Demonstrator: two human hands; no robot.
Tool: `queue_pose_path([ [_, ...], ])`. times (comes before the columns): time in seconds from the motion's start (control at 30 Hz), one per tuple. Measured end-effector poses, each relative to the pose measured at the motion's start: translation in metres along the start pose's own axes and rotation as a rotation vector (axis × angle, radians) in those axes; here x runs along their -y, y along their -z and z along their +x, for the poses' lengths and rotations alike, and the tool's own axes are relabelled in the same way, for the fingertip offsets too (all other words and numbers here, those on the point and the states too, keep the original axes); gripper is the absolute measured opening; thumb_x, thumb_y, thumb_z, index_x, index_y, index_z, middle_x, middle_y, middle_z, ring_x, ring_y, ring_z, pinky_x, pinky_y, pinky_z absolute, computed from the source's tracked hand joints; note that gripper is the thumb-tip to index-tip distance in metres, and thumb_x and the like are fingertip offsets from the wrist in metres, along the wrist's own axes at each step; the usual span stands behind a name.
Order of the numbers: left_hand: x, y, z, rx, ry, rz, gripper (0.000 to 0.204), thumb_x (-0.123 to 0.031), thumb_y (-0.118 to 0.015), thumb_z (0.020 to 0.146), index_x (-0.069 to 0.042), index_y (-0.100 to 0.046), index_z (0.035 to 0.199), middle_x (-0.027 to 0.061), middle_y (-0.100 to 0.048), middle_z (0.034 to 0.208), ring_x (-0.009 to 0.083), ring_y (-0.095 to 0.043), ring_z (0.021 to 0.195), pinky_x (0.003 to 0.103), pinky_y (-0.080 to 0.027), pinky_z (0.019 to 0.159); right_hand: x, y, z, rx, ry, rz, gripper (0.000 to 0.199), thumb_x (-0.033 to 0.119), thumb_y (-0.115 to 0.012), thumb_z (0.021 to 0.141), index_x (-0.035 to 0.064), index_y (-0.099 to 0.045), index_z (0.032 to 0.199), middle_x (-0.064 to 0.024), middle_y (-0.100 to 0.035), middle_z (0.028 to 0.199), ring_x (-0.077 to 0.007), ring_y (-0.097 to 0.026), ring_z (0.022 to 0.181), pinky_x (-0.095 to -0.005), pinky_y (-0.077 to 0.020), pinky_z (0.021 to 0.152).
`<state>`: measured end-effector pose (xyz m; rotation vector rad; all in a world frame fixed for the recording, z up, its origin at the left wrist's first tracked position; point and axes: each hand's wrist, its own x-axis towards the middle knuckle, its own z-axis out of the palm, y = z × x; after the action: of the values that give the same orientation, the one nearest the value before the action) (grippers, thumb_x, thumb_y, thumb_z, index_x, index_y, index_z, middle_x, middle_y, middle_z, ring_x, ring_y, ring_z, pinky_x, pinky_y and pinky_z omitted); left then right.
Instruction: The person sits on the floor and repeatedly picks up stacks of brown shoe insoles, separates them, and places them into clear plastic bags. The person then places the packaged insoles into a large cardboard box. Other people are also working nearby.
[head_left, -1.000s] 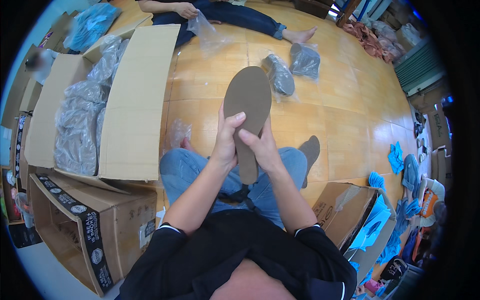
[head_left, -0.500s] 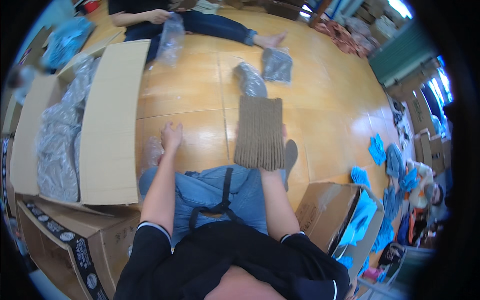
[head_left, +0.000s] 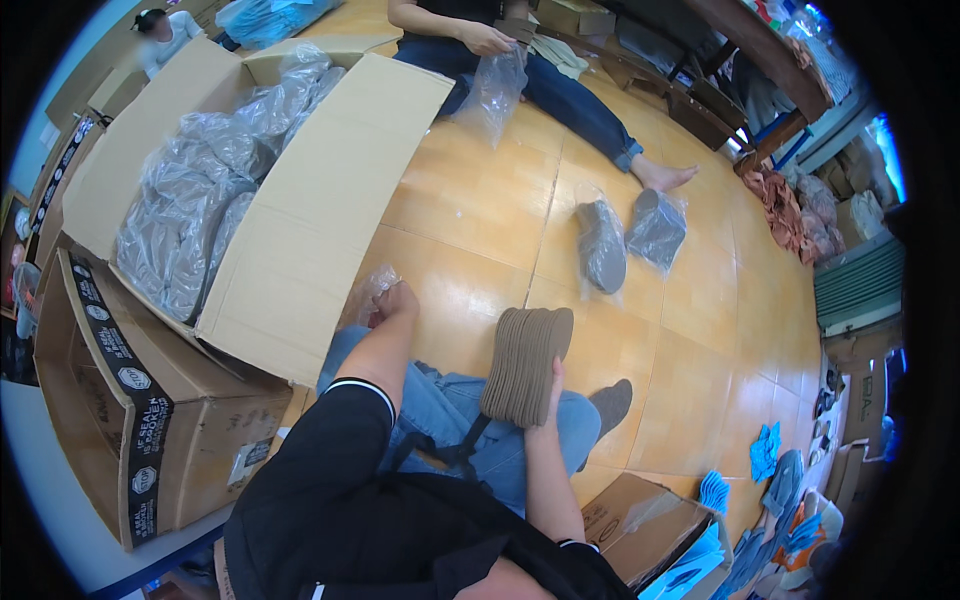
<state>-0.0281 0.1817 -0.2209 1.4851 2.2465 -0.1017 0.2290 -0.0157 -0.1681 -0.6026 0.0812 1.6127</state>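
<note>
Over the denim lap [head_left: 576, 432]: one stack of brown insoles [head_left: 520, 366], which was held from its right side by the fingers of the right hand [head_left: 551, 400]. Beside the open carton [head_left: 322, 220]: left hand [head_left: 398, 300], which was at a clear plastic bag [head_left: 376, 283]; its finger closure could not be told. Farther off: two grey bagged packages [head_left: 603, 250], which lay near each other.

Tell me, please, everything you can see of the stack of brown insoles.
The stack of insoles is grey-brown: many thin layers pressed together, apparently foam or felt. Their edges show as close ridges with rounded ends. Unbagged, its layers running up the picture, it is held at its right side by the person's right grip, over the jeans; whether it touches them is unclear.
</note>
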Motion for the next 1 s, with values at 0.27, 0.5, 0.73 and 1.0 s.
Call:
queue_pose_path([
  [0.27, -0.035, -0.018, -0.034, -0.126, -1.162, -0.325, 0.011, -0.009, -0.058, 0.08, -0.008, -0.067, 0.087, 0.0121, -0.064, 0.096, 0.0323, -0.059, 0.098, 0.044, -0.046, 0.09, -0.003, -0.008, -0.002, -0.008, -0.062, 0.027, 0.062, 0.047, -0.051, 0.093, -0.0012, -0.048, 0.131, -0.0178, -0.061, 0.121, -0.032, -0.062, 0.104, -0.0449, -0.0519, 0.089],
  [0.5, -0.043, -0.022, -0.085, -0.083, -1.325, -0.114, 0.005, -0.009, -0.059, 0.078, -0.009, -0.063, 0.081, 0.0104, -0.06, 0.086, 0.0298, -0.059, 0.093, 0.043, -0.047, 0.082, -0.001, -0.002, 0.002, -0.008, 0.02, 0.019, 0.061, 0.047, -0.051, 0.093, -0.001, -0.049, 0.13, -0.0171, -0.061, 0.12, -0.0307, -0.062, 0.104, -0.044, -0.0517, 0.09],
  [0.73, -0.112, 0.069, -0.072, -0.535, -1.069, -0.429, 0.008, -0.005, -0.058, 0.08, -0.01, -0.064, 0.084, 0.0083, -0.06, 0.086, 0.029, -0.059, 0.09, 0.041, -0.049, 0.076, -0.002, -0.006, 0.001, 0.056, 0.002, 0.028, 0.061, 0.047, -0.049, 0.093, -0.001, -0.048, 0.131, -0.0175, -0.06, 0.122, -0.0321, -0.061, 0.106, -0.0456, -0.0518, 0.09],
  [1.0, -0.154, 0.078, -0.088, -0.263, -1.495, -0.318, 0.013, -0.002, -0.059, 0.079, -0.006, -0.064, 0.091, 0.0108, -0.061, 0.094, 0.0309, -0.059, 0.092, 0.042, -0.051, 0.079, -0.001, -0.009, -0.001, 0.014, 0.053, 0.042, 0.064, 0.049, -0.049, 0.092, -0.0004, -0.047, 0.133, -0.0177, -0.059, 0.123, -0.0313, -0.061, 0.107, -0.0455, -0.0514, 0.09],
])
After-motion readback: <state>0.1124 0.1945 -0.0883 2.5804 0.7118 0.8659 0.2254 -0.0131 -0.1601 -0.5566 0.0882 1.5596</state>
